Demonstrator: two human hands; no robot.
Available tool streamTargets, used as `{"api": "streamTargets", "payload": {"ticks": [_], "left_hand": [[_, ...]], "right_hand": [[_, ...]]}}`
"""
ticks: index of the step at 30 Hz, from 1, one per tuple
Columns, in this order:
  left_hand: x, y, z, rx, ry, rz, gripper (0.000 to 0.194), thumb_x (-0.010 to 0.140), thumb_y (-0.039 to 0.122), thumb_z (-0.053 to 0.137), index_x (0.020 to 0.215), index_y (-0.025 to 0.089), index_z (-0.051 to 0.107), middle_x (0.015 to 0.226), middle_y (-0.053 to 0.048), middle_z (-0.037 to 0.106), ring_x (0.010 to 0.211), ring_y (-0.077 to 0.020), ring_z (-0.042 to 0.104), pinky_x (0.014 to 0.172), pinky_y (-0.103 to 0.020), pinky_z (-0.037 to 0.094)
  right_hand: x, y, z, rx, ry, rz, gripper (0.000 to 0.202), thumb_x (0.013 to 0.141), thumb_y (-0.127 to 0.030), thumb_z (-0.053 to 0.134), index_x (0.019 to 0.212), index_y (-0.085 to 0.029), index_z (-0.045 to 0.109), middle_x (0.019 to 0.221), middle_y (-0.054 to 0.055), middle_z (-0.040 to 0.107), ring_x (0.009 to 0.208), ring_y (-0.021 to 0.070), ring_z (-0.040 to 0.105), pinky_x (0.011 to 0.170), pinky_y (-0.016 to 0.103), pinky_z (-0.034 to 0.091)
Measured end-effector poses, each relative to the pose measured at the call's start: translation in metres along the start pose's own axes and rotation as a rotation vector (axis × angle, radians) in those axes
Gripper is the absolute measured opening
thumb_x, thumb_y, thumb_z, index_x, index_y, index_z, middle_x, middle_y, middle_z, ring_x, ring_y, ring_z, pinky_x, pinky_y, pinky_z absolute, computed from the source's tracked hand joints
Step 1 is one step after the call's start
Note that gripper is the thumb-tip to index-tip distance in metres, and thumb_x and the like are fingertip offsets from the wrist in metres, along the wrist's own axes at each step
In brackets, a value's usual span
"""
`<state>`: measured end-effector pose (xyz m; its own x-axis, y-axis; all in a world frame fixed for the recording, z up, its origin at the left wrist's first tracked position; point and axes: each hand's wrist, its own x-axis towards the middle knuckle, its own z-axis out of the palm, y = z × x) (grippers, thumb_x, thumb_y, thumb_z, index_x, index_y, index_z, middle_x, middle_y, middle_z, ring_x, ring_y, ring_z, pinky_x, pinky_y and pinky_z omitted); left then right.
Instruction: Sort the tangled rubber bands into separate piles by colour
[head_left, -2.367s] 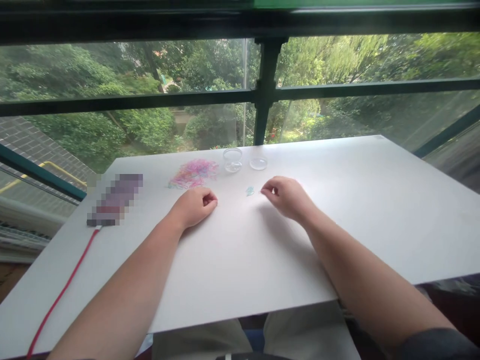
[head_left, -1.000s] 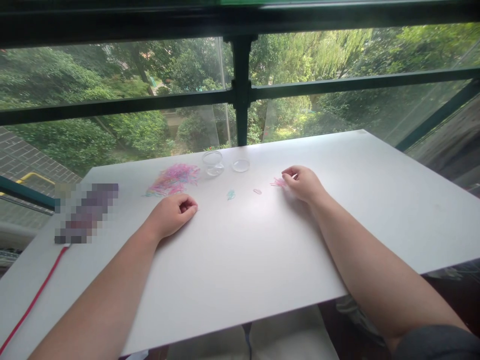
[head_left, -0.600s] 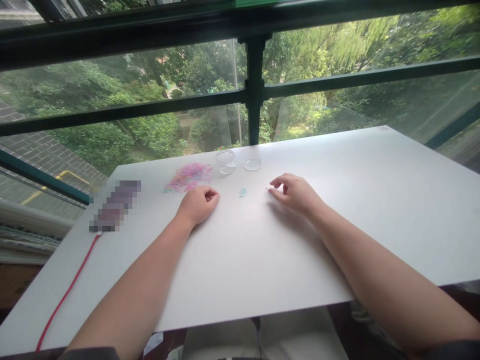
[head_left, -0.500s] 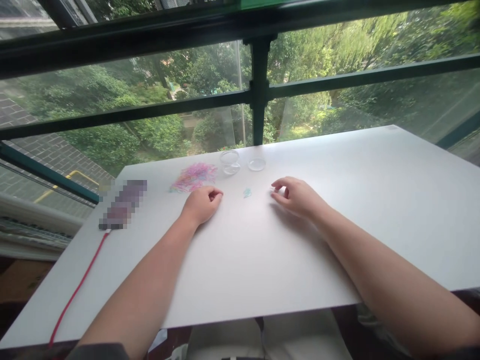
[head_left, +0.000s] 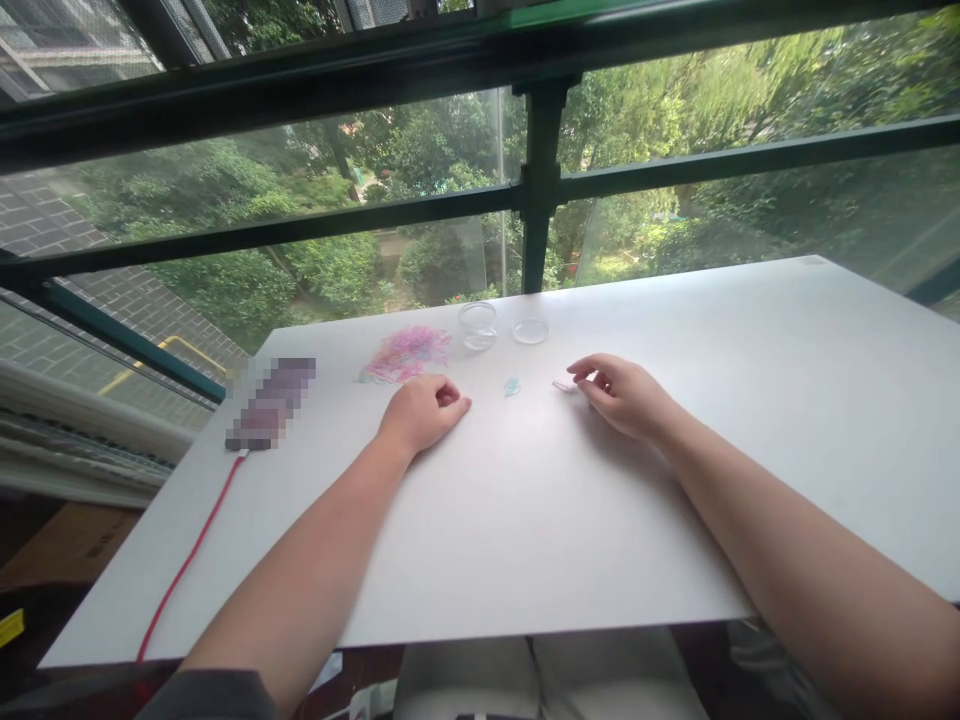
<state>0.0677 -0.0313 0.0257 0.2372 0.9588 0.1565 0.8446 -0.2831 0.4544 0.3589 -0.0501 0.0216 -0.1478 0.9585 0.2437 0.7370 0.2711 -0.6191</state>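
Note:
My left hand point(head_left: 424, 415) rests on the white table, fingers curled in and thumb tip against the index finger. Whatever lies inside that pinch, if anything, is hidden. Just behind it spreads a loose pile of thin pink, purple and teal pieces point(head_left: 409, 353), perhaps little elastic bands. My right hand point(head_left: 619, 395) lies to the right, its thumb and index finger slightly apart. A small pink piece point(head_left: 562, 386) is on the table at those fingertips. Between the two hands sits a small teal cluster point(head_left: 511, 386) of similar pieces.
A clear round container point(head_left: 478, 325) and a shallow clear dish or lid point(head_left: 531, 331) stand near the far edge of the table point(head_left: 540, 560). At left lies a blurred-out flat device point(head_left: 271, 402) with a red cable point(head_left: 191, 555). Windows with dark frames rise behind.
The view has shifted, so everything sits slightly further right. My right fingers have come off the small pink piece, which now shows on the table. My left hand keeps its curled pose.

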Motion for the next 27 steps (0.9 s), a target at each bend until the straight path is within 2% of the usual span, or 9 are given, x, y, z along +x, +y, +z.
{"api": "streamTargets", "payload": {"ticks": [6,10,15,17,18,23,25,27], "left_hand": [[0.007,0.001,0.007,0.047,0.056,-0.019,0.022,0.076,0.039,0.056,0.078,0.019,0.065,0.079,-0.005,0.067,0.072,-0.0180,0.059,0.067,-0.030,0.044],[0.008,-0.001,0.008,0.058,0.058,-0.013,0.021,0.077,0.035,0.054,0.075,0.018,0.066,0.077,-0.006,0.067,0.071,-0.0186,0.059,0.067,-0.031,0.044],[0.002,-0.008,0.006,-0.039,0.063,-0.010,0.023,0.074,0.040,0.058,0.077,0.019,0.066,0.078,-0.005,0.068,0.071,-0.0177,0.060,0.067,-0.029,0.046],[-0.002,-0.020,-0.001,-0.076,0.069,-0.064,0.021,0.073,0.038,0.059,0.080,0.019,0.067,0.079,-0.004,0.069,0.072,-0.0167,0.061,0.068,-0.027,0.047],[-0.004,-0.029,-0.006,-0.075,0.093,-0.136,0.020,0.073,0.035,0.059,0.081,0.020,0.067,0.080,-0.003,0.069,0.073,-0.0164,0.061,0.070,-0.027,0.047],[-0.014,-0.083,-0.037,0.021,0.283,-0.419,0.026,0.073,0.026,0.052,0.093,0.015,0.064,0.091,-0.012,0.068,0.087,-0.0238,0.062,0.079,-0.035,0.045],[-0.016,-0.097,-0.042,0.051,0.329,-0.474,0.032,0.072,0.027,0.054,0.100,0.014,0.062,0.099,-0.013,0.067,0.095,-0.0244,0.060,0.084,-0.035,0.044],[-0.016,-0.102,-0.041,0.076,0.352,-0.487,0.039,0.072,0.032,0.057,0.106,0.015,0.060,0.107,-0.014,0.065,0.103,-0.0253,0.057,0.090,-0.035,0.041]], "right_hand": [[0.001,0.000,0.006,-0.036,-0.006,0.002,0.023,0.078,-0.026,0.051,0.097,-0.019,0.061,0.085,0.003,0.066,0.060,0.0122,0.054,0.064,0.027,0.042],[0.002,-0.002,0.019,-0.207,0.052,-0.047,0.023,0.079,-0.031,0.053,0.098,-0.020,0.060,0.086,0.004,0.064,0.069,0.0162,0.056,0.070,0.030,0.040],[0.002,-0.005,0.030,-0.338,0.112,-0.056,0.020,0.081,-0.026,0.049,0.098,-0.019,0.059,0.089,0.007,0.063,0.076,0.0202,0.057,0.065,0.030,0.038],[0.002,-0.004,0.031,-0.346,0.120,-0.049,0.019,0.082,-0.025,0.048,0.096,-0.019,0.059,0.090,0.007,0.063,0.077,0.0205,0.057,0.065,0.031,0.038],[0.002,-0.003,0.031,-0.348,0.127,-0.044,0.019,0.082,-0.025,0.047,0.096,-0.019,0.059,0.089,0.007,0.063,0.077,0.0205,0.057,0.064,0.031,0.038],[0.000,-0.002,0.030,-0.336,0.149,-0.049,0.019,0.081,-0.028,0.048,0.096,-0.020,0.057,0.087,0.006,0.063,0.077,0.0204,0.056,0.065,0.031,0.039],[-0.001,-0.003,0.030,-0.325,0.142,-0.059,0.019,0.081,-0.030,0.049,0.096,-0.020,0.057,0.087,0.005,0.063,0.077,0.0202,0.056,0.066,0.031,0.039],[-0.001,-0.003,0.029,-0.316,0.137,-0.054,0.019,0.081,-0.031,0.049,0.094,-0.020,0.056,0.086,0.005,0.063,0.076,0.0199,0.057,0.066,0.032,0.039]]}}
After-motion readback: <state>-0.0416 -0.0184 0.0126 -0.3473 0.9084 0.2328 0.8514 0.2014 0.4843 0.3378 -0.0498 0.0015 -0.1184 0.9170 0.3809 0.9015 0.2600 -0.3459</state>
